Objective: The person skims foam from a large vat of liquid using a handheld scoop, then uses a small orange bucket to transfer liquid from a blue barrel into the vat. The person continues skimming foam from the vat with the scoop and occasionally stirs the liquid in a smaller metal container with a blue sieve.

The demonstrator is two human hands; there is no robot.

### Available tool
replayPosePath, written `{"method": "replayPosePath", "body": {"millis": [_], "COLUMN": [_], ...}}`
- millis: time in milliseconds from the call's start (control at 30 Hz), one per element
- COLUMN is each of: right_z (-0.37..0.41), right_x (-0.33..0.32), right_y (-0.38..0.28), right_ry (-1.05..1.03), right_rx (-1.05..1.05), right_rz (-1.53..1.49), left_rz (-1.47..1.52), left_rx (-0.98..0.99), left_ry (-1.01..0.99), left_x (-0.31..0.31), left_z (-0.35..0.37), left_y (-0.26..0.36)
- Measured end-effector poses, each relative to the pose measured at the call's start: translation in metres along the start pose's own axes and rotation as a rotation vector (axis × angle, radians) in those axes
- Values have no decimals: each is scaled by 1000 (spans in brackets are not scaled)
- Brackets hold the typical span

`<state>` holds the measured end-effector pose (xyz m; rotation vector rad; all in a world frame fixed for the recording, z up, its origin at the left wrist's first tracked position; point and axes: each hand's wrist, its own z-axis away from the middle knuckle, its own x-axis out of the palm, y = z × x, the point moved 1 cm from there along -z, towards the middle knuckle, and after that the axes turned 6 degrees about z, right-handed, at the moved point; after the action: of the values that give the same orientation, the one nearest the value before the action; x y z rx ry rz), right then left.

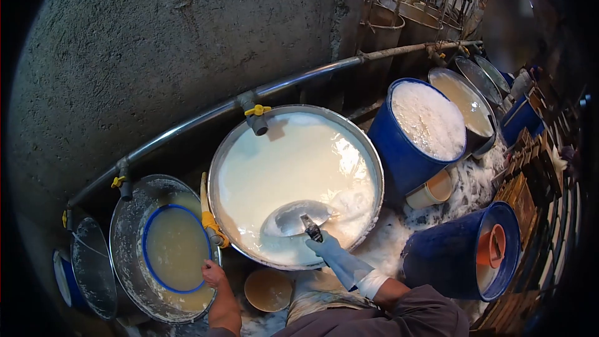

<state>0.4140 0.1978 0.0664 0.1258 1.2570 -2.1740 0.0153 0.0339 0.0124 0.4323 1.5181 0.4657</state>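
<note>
My right hand (pixel 321 244), in a light blue glove, is closed around the dark handle of a large round metal ladle (pixel 298 213). The ladle's bowl dips into milky white liquid (pixel 281 168) inside a wide metal vat (pixel 215 212), with foam beside it. Bare and with fingers curled, my left hand (pixel 213 273) grips the right edge of a blue-rimmed round sieve (pixel 145 237). That sieve sits in cloudy yellowish liquid within a second metal vat (pixel 121 268). What the sieve's mesh looks like is hard to make out.
A steel pipe with yellow-handled valves (pixel 258 110) runs along the concrete wall (pixel 156 43). A yellow hose fitting (pixel 213 228) hangs between the vats. Blue barrels stand right, one foam-filled (pixel 399 143), one holding an orange container (pixel 493 244). A tan bucket (pixel 268 290) sits below.
</note>
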Motion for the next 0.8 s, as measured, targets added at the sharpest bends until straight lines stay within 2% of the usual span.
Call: {"method": "replayPosePath", "body": {"millis": [200, 267, 367, 467, 667, 800], "right_z": [27, 33, 41, 58, 80, 83], "right_x": [14, 13, 8, -3, -66, -132], "right_y": [-5, -8, -14, -27, -80, -140], "right_ry": [-85, -175, -272, -257, -324, -184], "right_rx": [-55, 18, 11, 104, 172, -26], "right_rz": [0, -38, -111, -253, -349, -303], "left_rz": [-8, 2, 9, -2, -14, -34], "left_rx": [23, 26, 10, -3, -17, -18], "left_ry": [-8, -17, -31, -34, -55, -67], "left_x": [-2, -3, -1, -3, -6, -6], "left_z": [2, 2, 1, 3, 3, 2], "left_y": [1, 1, 0, 1, 4, 3]}}
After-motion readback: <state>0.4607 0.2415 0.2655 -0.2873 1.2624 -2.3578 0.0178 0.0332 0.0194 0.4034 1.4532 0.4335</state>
